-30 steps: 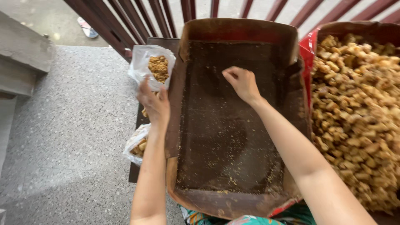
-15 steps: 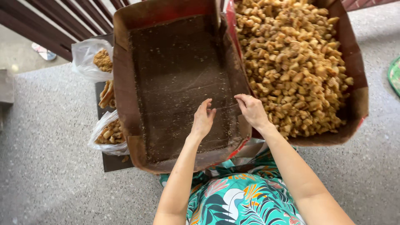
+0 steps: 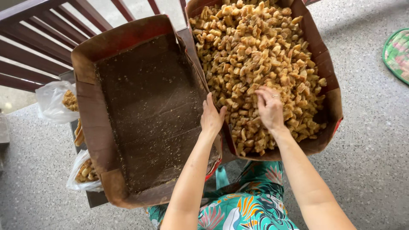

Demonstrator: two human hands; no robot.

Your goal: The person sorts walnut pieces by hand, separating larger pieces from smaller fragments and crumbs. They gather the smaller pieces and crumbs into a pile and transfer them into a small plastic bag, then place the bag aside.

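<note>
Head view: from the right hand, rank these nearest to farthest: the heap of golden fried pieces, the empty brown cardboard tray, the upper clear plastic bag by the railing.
1. Heap of golden fried pieces: directly under the right hand, which rests on it.
2. Empty brown cardboard tray: to the left, past the left hand.
3. Upper clear plastic bag: far left, beside the railing.

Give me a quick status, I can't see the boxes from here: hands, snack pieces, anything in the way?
Left hand open on the rim between boxes. Right hand fingers down in the fried pieces, grip unclear. Left cardboard box holds only crumbs. Nothing blocking.
</note>
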